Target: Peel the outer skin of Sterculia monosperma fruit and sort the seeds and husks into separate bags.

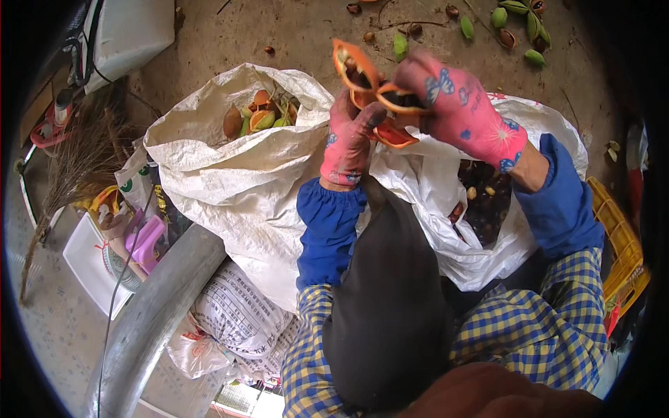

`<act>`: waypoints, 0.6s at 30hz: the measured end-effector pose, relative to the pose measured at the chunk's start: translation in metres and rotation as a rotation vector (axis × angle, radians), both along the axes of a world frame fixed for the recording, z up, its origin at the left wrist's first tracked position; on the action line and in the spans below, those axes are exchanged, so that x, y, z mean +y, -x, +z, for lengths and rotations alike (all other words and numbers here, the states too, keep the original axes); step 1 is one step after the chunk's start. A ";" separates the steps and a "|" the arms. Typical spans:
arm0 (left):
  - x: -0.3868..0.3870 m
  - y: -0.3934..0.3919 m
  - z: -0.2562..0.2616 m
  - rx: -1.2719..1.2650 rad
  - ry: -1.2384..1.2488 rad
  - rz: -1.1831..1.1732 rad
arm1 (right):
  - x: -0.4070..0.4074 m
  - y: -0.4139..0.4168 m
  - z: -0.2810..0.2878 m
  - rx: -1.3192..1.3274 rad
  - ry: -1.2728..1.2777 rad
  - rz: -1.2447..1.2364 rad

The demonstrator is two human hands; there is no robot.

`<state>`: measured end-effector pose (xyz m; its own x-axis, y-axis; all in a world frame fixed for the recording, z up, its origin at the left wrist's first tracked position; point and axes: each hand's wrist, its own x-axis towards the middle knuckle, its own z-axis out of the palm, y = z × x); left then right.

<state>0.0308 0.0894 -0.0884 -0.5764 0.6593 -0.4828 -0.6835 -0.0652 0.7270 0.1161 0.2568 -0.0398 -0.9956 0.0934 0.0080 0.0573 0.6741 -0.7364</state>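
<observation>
My left hand (349, 133), in a pink patterned glove, holds a cluster of split orange seed pods (358, 70) with dark seeds inside. My right hand (454, 102), in a matching glove, is on the right side of the same cluster; its fingertips are partly hidden and blurred. To the left, a white woven sack (245, 172) holds orange, green and brown pods (264, 112). Below my right hand, a white plastic bag (418, 193) stands open with many dark brown seeds (483, 204) and a few pale ones in it.
Green pods (534, 57) and loose brown seeds (369, 36) lie on the concrete floor ahead. At the left are a twig broom (78, 172), a white tray (89, 261) and a thick grey pipe (162, 308). A yellow plastic crate (622, 245) stands at the right.
</observation>
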 end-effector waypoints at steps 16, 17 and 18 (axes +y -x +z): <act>0.004 -0.025 0.017 -0.285 -0.025 -0.010 | 0.003 -0.019 -0.019 -0.384 1.055 -0.314; 0.007 -0.028 0.018 -0.287 -0.046 -0.040 | 0.005 -0.021 -0.021 -0.387 1.055 -0.317; 0.010 -0.028 0.020 -0.284 -0.099 -0.072 | 0.009 -0.021 -0.021 -0.473 1.052 -0.315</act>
